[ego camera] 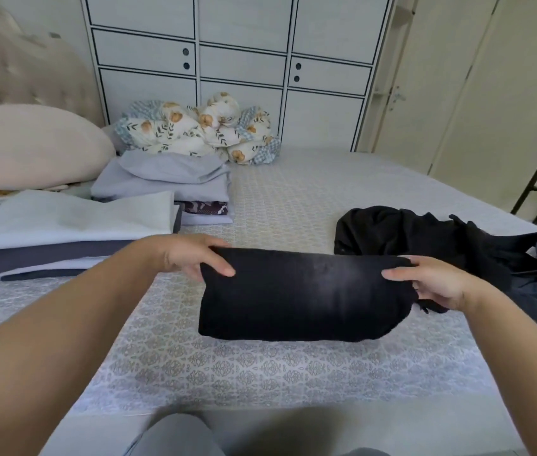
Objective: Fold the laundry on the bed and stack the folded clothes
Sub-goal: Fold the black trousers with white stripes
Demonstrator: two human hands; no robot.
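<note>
Grey-trousered knees (175, 436) sit closest to the camera at 6 o'clock, at the edge of the bed (260, 366) with its patterned cover. Just beyond, at centre, both hands hold a folded black garment (300, 297) by its far edge, lifted so its lower part hangs just above the cover. The left hand (191, 255) has its grip clamped on the garment's 9 o'clock corner, thumb on top and fingers curled under. The right hand (438, 284) pinches the 3 o'clock corner the same way.

At 9 to 10 o'clock lies a stack of folded clothes (69, 232) in white, grey and navy, with a second folded pile (168, 185) behind it. At 3 o'clock a heap of unfolded black laundry (425, 238) waits, so the task looks well along but not finished.

The step in hand appears to be carrying this folded piece to the stack. To do it well, keep both corners level and taut so the layers do not slide apart. Swing toward 9 o'clock, lower the hanging edge onto the stack first, then lay the rest flat and square with the pile beneath. A loose strand near the right hand may need tucking in.

A floral duvet bundle (201, 133) and a pillow (30, 146) rest at 11 o'clock.
</note>
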